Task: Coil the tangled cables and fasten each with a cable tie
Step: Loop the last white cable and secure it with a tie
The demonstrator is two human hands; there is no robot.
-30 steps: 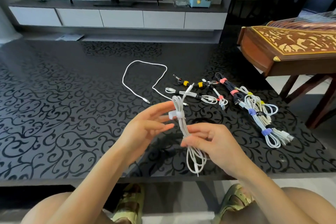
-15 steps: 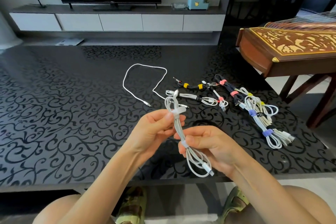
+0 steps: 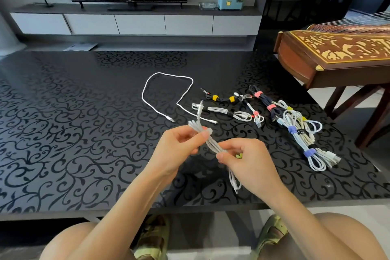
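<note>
I hold a coiled white cable (image 3: 212, 143) above the black patterned table (image 3: 73, 133). My left hand (image 3: 179, 148) pinches its upper part, where a white tie (image 3: 207, 131) is wrapped round the strands. My right hand (image 3: 249, 160) grips the lower part, and the cable's end loops (image 3: 234, 181) hang below it. A small yellow-green bit (image 3: 238, 156) shows by my right fingers. A loose white cable (image 3: 168, 95) lies uncoiled on the table beyond my hands.
Several bundled cables lie to the right: a black one with yellow ties (image 3: 223, 98), a white one (image 3: 230, 113), a dark one with pink ties (image 3: 266, 101), a white one with purple ties (image 3: 304, 139). A wooden zither (image 3: 337, 53) stands right of the table.
Both hands tilted the coiled cable from upright to slanting and moved it slightly right. My left hand closed its fingers onto the tie end.
</note>
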